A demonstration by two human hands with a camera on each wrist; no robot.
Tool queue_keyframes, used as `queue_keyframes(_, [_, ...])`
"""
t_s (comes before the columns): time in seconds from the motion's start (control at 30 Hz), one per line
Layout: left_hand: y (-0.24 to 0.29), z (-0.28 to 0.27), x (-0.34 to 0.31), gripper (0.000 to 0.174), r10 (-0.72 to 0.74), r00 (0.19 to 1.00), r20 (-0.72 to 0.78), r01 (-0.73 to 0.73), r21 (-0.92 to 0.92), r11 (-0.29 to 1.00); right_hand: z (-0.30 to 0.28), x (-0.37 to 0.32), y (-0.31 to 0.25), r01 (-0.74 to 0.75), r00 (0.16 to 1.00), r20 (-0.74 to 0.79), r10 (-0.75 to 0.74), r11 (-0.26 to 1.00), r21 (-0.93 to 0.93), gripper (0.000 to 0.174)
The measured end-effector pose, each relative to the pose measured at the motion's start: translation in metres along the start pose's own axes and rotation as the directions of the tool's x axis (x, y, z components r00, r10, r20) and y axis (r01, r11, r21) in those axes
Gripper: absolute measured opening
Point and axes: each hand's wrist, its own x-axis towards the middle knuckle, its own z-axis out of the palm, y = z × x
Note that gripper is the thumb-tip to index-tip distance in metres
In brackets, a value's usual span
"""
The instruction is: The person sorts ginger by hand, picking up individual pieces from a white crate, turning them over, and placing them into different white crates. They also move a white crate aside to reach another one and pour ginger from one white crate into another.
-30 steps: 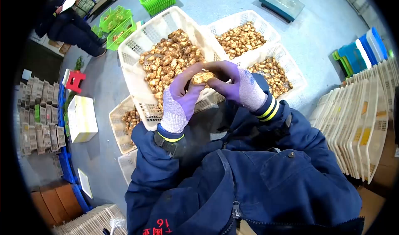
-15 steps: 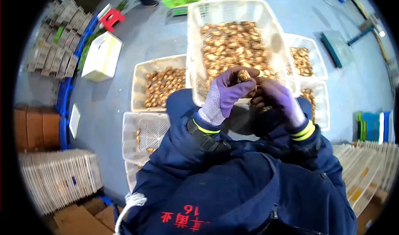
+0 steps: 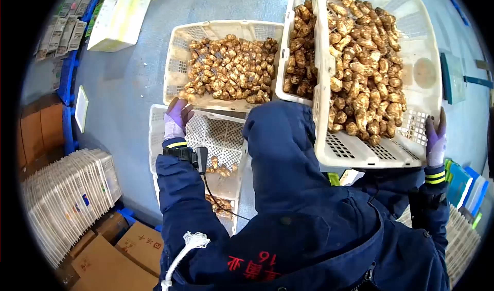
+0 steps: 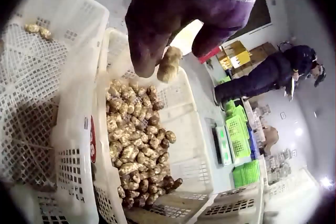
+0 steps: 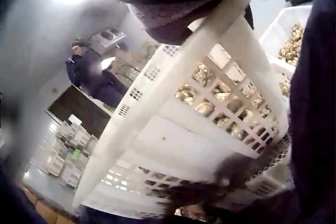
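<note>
My gloved left hand (image 3: 177, 118) is over the near left corner of a white crate (image 3: 172, 59) of mushrooms. Beside its fingertips is one stubby brown-and-cream mushroom (image 4: 169, 65); thumb and fingers stand apart, with a gap between thumb and mushroom in the left wrist view. My gloved right hand (image 3: 436, 131) rests at the near right corner of a large raised crate (image 3: 424, 44), fingers extended along the rim. Heaped mushrooms (image 3: 363, 64) fill much of this crate. In the right wrist view, the rim partly hides that hand.
A crate (image 3: 213, 136) with a few mushrooms stands nearer me on the left; another filled crate (image 3: 280, 82) is partly hidden by the large one. Stacked crates (image 3: 72, 198) and a white foam box (image 3: 121, 18) are left. A person (image 4: 262, 77) stands farther off.
Both hands were together over the large crate, handling a mushroom. They have since parted: the left moved out to the left crate, the right to the large crate's corner. The head view has turned left.
</note>
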Motion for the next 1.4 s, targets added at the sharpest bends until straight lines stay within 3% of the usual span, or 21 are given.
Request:
queue_keyframes(0.13, [0.001, -0.006, 0.059, 0.041, 0.029, 0.999, -0.027, -0.021, 0.277, 0.961, 0.008, -0.009, -0.022, -0.059, 0.997, -0.053, 0.050, 0.982, -0.178, 0.056])
queue_keyframes(0.27, [0.015, 0.014, 0.116, 0.037, 0.131, 0.977, -0.167, -0.088, 0.244, 0.966, 0.011, -0.010, -0.025, -0.071, 0.996, -0.059, 0.061, 0.981, -0.179, 0.058])
queue_keyframes(0.37, [-0.012, 0.045, 0.155, 0.038, -0.127, 0.990, 0.063, 0.100, 0.324, 0.941, 0.011, -0.012, -0.030, -0.034, 0.999, -0.040, 0.024, 0.960, -0.279, 0.056])
queue_keyframes(0.43, [-0.057, 0.063, 0.199, 0.041, -0.179, 0.941, 0.286, -0.204, 0.906, 0.372, 0.016, -0.012, -0.034, -0.085, 0.995, -0.083, 0.063, 0.953, -0.291, 0.056])
queue_keyframes(0.53, [-0.112, 0.100, 0.222, 0.059, -0.301, 0.905, 0.302, -0.304, 0.952, 0.043, 0.014, -0.013, -0.033, -0.135, 0.989, -0.095, 0.115, 0.959, -0.250, 0.059])
queue_keyframes(0.6, [-0.161, 0.145, 0.222, 0.084, -0.222, 0.967, -0.122, 0.192, 0.926, 0.325, 0.015, -0.012, -0.026, -0.104, 0.989, -0.120, 0.085, 0.981, -0.162, 0.058])
queue_keyframes(0.63, [-0.133, 0.180, 0.177, 0.082, -0.153, 0.964, -0.218, 0.261, 0.885, 0.385, 0.016, -0.012, -0.031, -0.144, 0.984, -0.136, 0.111, 0.954, -0.263, 0.058])
queue_keyframes(0.73, [-0.114, 0.228, 0.104, 0.066, -0.072, 0.994, -0.083, 0.104, 0.911, 0.399, 0.007, -0.010, -0.023, -0.169, 0.981, -0.136, 0.136, 0.946, -0.276, 0.061])
queue_keyframes(0.77, [-0.125, 0.220, 0.100, 0.061, -0.049, 0.972, 0.230, -0.184, 0.874, 0.449, 0.013, -0.012, -0.027, -0.155, 0.984, -0.121, 0.129, 0.959, -0.238, 0.061])
queue_keyframes(0.8, [-0.134, 0.223, 0.084, 0.054, 0.165, 0.906, 0.389, -0.423, 0.840, 0.339, 0.013, -0.010, -0.027, -0.139, 0.985, -0.145, 0.091, 0.919, -0.369, 0.061])
queue_keyframes(0.87, [-0.111, 0.217, 0.070, 0.048, -0.047, 0.863, 0.503, -0.308, 0.598, 0.740, 0.014, -0.009, -0.033, -0.204, 0.976, -0.150, 0.159, 0.909, -0.364, 0.060])
queue_keyframes(0.93, [-0.089, 0.199, 0.087, 0.038, -0.119, 0.946, 0.303, -0.025, 0.432, 0.901, 0.010, -0.010, -0.027, -0.163, 0.982, -0.145, 0.119, 0.921, -0.353, 0.059])
queue_keyframes(1.0, [-0.098, 0.156, 0.142, 0.022, 0.440, 0.888, 0.133, -0.438, 0.538, 0.720, 0.006, -0.008, -0.018, -0.120, 0.988, -0.133, 0.079, 0.934, -0.338, 0.058])
queue_keyframes(1.1, [-0.062, 0.086, 0.212, 0.028, 0.115, 0.978, -0.172, -0.035, 0.411, 0.911, -0.005, -0.008, -0.011, -0.139, 0.987, -0.128, 0.099, 0.924, -0.356, 0.057])
queue_keyframes(1.13, [-0.091, 0.041, 0.271, 0.026, 0.202, 0.978, -0.053, -0.195, 0.112, 0.974, -0.001, -0.008, -0.015, -0.138, 0.986, -0.139, 0.090, 0.910, -0.392, 0.057])
queue_keyframes(1.17, [-0.063, 0.044, 0.266, 0.025, -0.147, 0.983, -0.111, 0.158, 0.098, 0.983, 0.002, -0.008, -0.015, -0.114, 0.988, -0.143, 0.065, 0.921, -0.372, 0.059])
queue_keyframes(1.23, [-0.090, 0.009, 0.300, 0.021, -0.243, 0.964, 0.107, 0.151, 0.531, 0.833, -0.002, -0.009, -0.012, -0.130, 0.983, -0.168, 0.070, 0.916, -0.379, 0.060])
queue_keyframes(1.27, [-0.061, 0.037, 0.255, 0.021, -0.385, 0.912, 0.139, 0.255, 0.543, 0.800, 0.003, -0.010, -0.016, -0.140, 0.982, -0.170, 0.088, 0.935, -0.326, 0.060])
queue_keyframes(1.3, [-0.078, 0.020, 0.273, 0.021, -0.481, 0.808, 0.340, 0.278, 0.500, 0.820, 0.005, -0.010, -0.019, -0.150, 0.980, -0.171, 0.098, 0.933, -0.328, 0.060])
queue_keyframes(1.33, [-0.072, 0.028, 0.260, 0.027, -0.603, 0.724, 0.335, 0.300, 0.634, 0.713, 0.006, -0.010, -0.020, -0.157, 0.980, -0.171, 0.105, 0.931, -0.329, 0.060])
queue_keyframes(1.4, [-0.108, 0.020, 0.282, 0.034, -0.368, 0.895, 0.251, -0.056, 0.882, 0.467, 0.003, -0.010, -0.019, -0.160, 0.980, -0.169, 0.106, 0.924, -0.346, 0.059])
